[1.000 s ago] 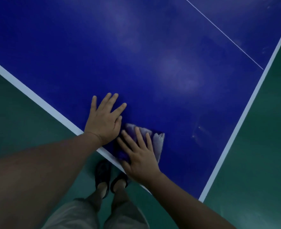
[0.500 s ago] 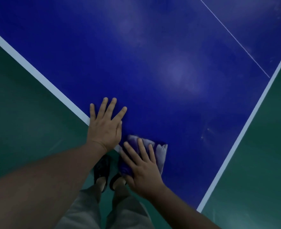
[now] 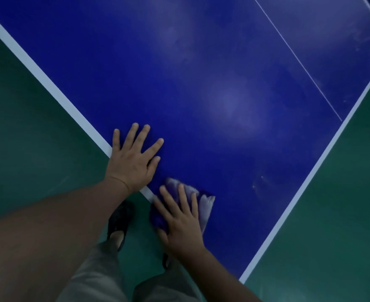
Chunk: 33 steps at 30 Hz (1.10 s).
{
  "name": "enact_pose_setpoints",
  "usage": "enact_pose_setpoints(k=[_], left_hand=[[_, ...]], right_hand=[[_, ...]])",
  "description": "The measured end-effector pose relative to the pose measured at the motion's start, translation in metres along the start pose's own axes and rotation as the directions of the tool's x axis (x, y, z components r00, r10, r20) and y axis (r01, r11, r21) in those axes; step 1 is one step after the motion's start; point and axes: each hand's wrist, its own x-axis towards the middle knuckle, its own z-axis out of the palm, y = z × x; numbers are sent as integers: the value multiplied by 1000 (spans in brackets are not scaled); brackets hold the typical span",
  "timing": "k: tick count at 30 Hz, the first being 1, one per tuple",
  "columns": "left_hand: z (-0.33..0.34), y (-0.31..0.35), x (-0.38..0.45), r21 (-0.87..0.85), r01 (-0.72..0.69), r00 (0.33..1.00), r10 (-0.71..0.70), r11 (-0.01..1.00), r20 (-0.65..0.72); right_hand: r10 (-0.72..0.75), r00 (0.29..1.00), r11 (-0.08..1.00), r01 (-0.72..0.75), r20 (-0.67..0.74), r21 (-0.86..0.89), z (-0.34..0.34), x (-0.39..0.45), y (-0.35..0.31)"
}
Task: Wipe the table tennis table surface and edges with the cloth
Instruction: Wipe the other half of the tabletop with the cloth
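At the near edge of the table tennis table (image 3: 201, 73), close to its right-hand corner, lies the purple cloth (image 3: 204, 207), crumpled and partly draped over the white border line (image 3: 49, 83). Right hand (image 3: 180, 225): laid palm-down on the cloth, fingers (image 3: 183, 199) straight and moderately spread, pressing rather than gripping; the cloth shows beyond the fingertips, along the little-finger side, and beside the thumb, where a darker fold hangs at the table edge. Left hand (image 3: 134, 160): flat on the blue surface just to the left of the cloth and apart from it, fingers wide and straight, heel of the palm over the border line, holding nothing. Table surface: deep blue with pale, hazy reflections, a thin white centre line (image 3: 299, 62) running toward the far side, and a few small light specks to the right of the cloth. Below the edge: the person's grey trousers (image 3: 97, 275) and a dark shoe (image 3: 120, 221) on the green floor (image 3: 27, 149).
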Motion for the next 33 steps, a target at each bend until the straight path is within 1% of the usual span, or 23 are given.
enact_pose_setpoints(k=[2, 4, 7, 10, 11, 12, 13, 15, 16, 17, 19, 20, 21, 23, 24, 25, 26, 27, 29, 30, 31, 32, 33], left_hand=[[-1, 1, -1, 16, 18, 1000, -19, 1000, 14], [-1, 6, -3, 59, 36, 999, -37, 998, 18], [-1, 17, -8, 128, 92, 995, -96, 987, 20], [1, 39, -23, 98, 198, 980, -198, 975, -7], [4, 51, -33, 72, 219, 976, -218, 973, -20], [8, 67, -43, 26, 244, 970, -243, 970, -32], [12, 83, -55, -35, 280, 959, -282, 959, -43], [20, 116, -79, -147, 389, 917, -398, 909, -33], [25, 130, -89, -177, 439, 893, -449, 881, -20], [29, 143, -98, -196, 479, 871, -491, 856, -14], [36, 165, -110, -214, 547, 827, -562, 809, -10], [39, 175, -113, -220, 575, 807, -591, 788, -9], [41, 185, -115, -231, 602, 784, -621, 764, -11], [45, 204, -115, -277, 654, 727, -686, 704, -29], [47, 213, -115, -308, 675, 696, -717, 670, -36], [48, 220, -114, -334, 690, 670, -741, 642, -39], [49, 225, -113, -351, 700, 651, -758, 622, -44], [50, 229, -112, -361, 707, 636, -770, 608, -53], [53, 235, -107, -384, 721, 605, -794, 577, -58], [55, 238, -104, -399, 726, 591, -805, 560, -55], [56, 240, -102, -411, 730, 579, -814, 547, -54], [58, 242, -101, -419, 731, 570, -820, 538, -59], [60, 243, -101, -422, 731, 565, -822, 537, -68]], right_hand=[[-62, 998, 996, 63, 33, -59, 0, -39, 29], [-76, 996, 992, 81, 45, -99, -10, -55, 67], [-51, 998, 998, 52, 37, -41, -23, -28, 99], [-9, 1000, 999, 9, 2, 44, -24, 9, 93], [-39, 999, 998, 39, -1, 44, -21, 10, 90], [-107, 994, 994, 107, 4, 32, -18, 4, 91], [-204, 979, 979, 204, 18, 2, -13, -10, 95], [-399, 914, 911, 404, 71, -82, -6, -51, 119], [-465, 880, 874, 474, 103, -104, -6, -70, 137], [-500, 856, 851, 514, 129, -111, -8, -82, 157], [-507, 848, 844, 525, 152, -113, -18, -80, 188], [-487, 860, 857, 504, 153, -107, -24, -69, 196], [-441, 886, 886, 455, 142, -91, -29, -54, 198], [-305, 949, 948, 311, 85, -64, -35, -24, 185], [-259, 963, 963, 263, 67, -55, -34, -17, 174], [-258, 965, 964, 261, 55, -45, -31, -18, 165], [-310, 950, 949, 312, 46, -43, -25, -27, 160], [-397, 916, 916, 399, 48, -47, -18, -42, 161], [-545, 833, 830, 552, 95, -79, -8, -79, 181], [-583, 804, 799, 594, 118, -96, -7, -90, 197], [-603, 788, 781, 615, 124, -111, -9, -92, 214], [-602, 789, 779, 614, 122, -124, -13, -87, 228], [-575, 809, 797, 588, 121, -139, -19, -78, 238]])
